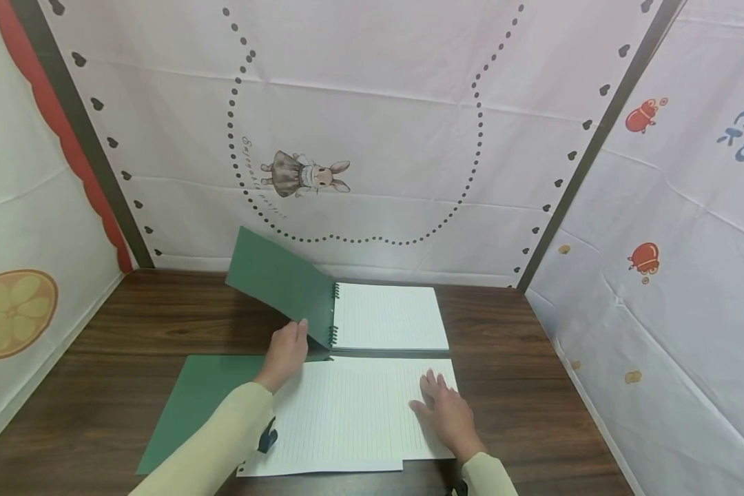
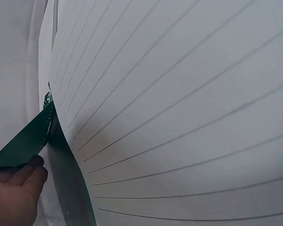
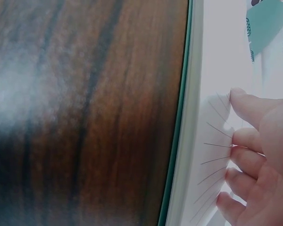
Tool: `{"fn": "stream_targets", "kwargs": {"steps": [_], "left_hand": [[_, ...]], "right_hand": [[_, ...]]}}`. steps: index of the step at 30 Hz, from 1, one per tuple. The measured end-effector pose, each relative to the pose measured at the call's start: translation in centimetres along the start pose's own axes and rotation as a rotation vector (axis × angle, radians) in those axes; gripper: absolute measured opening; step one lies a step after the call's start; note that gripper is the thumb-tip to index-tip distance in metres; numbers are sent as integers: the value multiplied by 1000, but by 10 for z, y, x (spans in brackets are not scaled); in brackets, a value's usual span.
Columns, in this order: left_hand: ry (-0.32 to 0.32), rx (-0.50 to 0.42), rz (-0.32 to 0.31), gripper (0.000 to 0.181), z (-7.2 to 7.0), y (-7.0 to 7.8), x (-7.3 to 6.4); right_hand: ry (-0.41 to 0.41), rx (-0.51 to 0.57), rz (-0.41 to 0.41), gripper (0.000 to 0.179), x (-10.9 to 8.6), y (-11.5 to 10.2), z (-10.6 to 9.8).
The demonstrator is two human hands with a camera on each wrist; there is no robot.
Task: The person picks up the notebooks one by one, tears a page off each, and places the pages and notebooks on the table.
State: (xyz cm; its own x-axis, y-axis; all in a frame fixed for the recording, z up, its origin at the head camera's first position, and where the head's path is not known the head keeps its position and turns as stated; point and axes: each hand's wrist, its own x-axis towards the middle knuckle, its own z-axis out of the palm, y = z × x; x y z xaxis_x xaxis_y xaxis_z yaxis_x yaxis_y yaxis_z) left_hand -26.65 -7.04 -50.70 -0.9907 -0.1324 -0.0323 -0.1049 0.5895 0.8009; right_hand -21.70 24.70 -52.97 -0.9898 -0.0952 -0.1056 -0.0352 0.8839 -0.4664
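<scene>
Two spiral notebooks with green covers lie one behind the other. My left hand holds the lower edge of the far notebook's green cover, which stands tilted up to the left of its rings. In the left wrist view the fingers meet that cover's edge. The far notebook's lined page faces up. Nearer me, the other notebook lies open, its green cover flat on the left and a loose-looking lined sheet over its middle. My right hand rests on its lined page, fingers spread.
Both notebooks lie on a dark wood-grain table. A white patterned cloth hangs behind, and more cloth stands along the right and left sides. A dark wrist device sits at the left sleeve.
</scene>
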Motion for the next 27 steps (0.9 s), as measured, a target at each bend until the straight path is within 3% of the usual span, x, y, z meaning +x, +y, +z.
{"fn": "stream_targets", "kwargs": {"steps": [27], "left_hand": [[1,27,-15,43,-7,-11,-2]], "right_hand": [[3,2,-2,66,-2,-4,0]]}}
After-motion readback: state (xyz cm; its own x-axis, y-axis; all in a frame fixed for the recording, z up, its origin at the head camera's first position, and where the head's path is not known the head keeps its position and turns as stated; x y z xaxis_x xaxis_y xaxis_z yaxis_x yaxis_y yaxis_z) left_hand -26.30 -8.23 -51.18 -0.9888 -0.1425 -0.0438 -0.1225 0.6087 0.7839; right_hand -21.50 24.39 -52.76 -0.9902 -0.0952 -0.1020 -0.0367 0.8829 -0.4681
